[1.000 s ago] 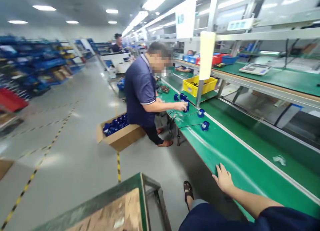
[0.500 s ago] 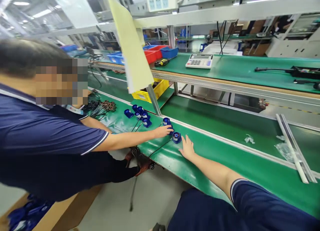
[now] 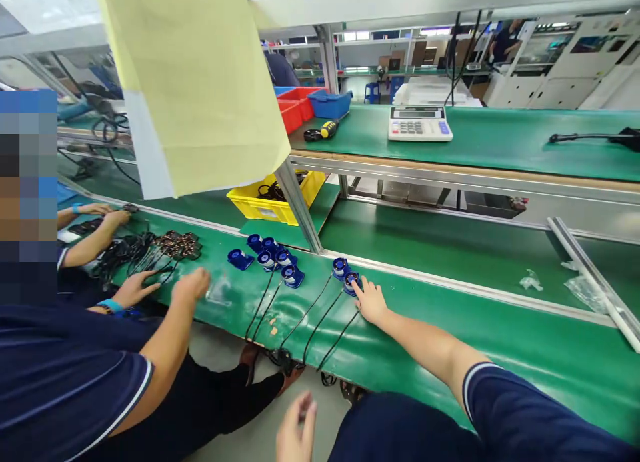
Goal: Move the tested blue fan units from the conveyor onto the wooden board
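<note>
My right hand (image 3: 371,302) lies over the green bench with its fingers stretched out and spread. Its fingertips touch a round blue housing (image 3: 351,282). Just behind that one stands a second blue housing (image 3: 341,268). A black cable (image 3: 337,341) runs from under my right hand to the bench's front edge; what its upper end joins is hidden. Low in the view, off the bench, my left hand (image 3: 297,430) hangs with loosely curled fingers, thumb apart, and nothing visible in it.
Several blue housings (image 3: 291,275) stand further left, some with cables. A co-worker's hand (image 3: 193,285) is beside a pile of copper-coloured parts (image 3: 177,245). A yellow bin (image 3: 270,209) sits behind a metal post (image 3: 300,205). Metal profiles (image 3: 590,269) lie at right.
The co-worker's arm has drawn back left from the blue housings. My right hand now touches one housing, and more cables show. My left hand has come into view. The camera has turned.
</note>
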{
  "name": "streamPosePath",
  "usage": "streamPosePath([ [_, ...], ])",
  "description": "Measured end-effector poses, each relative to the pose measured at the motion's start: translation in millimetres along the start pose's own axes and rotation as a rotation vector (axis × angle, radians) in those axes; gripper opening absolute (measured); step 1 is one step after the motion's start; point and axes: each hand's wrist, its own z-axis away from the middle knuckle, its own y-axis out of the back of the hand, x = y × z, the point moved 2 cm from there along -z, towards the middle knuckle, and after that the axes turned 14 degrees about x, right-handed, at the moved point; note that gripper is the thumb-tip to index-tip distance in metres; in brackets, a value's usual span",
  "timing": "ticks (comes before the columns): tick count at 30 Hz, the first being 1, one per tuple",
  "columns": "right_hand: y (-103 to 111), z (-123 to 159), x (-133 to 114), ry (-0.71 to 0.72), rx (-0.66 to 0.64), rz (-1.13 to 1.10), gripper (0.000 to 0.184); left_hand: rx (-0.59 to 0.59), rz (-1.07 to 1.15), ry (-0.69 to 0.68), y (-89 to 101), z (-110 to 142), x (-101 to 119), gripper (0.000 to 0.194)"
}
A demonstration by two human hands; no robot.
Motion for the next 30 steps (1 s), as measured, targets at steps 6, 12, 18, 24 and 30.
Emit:
streamPosePath([
  [6,-4.3,-5.4,-1.4,-0.015,0.015,-0.011,0.044,0.180,-0.204,-0.438,16.1,-143.3,-8.9,0.043],
  [12,-1.9,19.2,22.4,0.016,0.022,-0.018,0.027,-0.001,-0.627,-0.626,-8.1,-281.5,22.4,0.057],
  [18,0.7,42.5,48.7,0.036,0.041,-0.024,0.024,-0.061,-0.721,-0.602,-37.9,-290.7,27.0,0.049],
  [24,-0.7,72.3,62.5,0.043,0.090,-0.053,0.020,-0.168,-0.713,-0.711,-74.4,-273.7,54.2,0.046],
  [30,-0.3,94.1,57.4,-0.017,0.138,-0.013,0.019,-0.195,-0.782,-0.874,-111.1,-271.3,86.8,0.054],
])
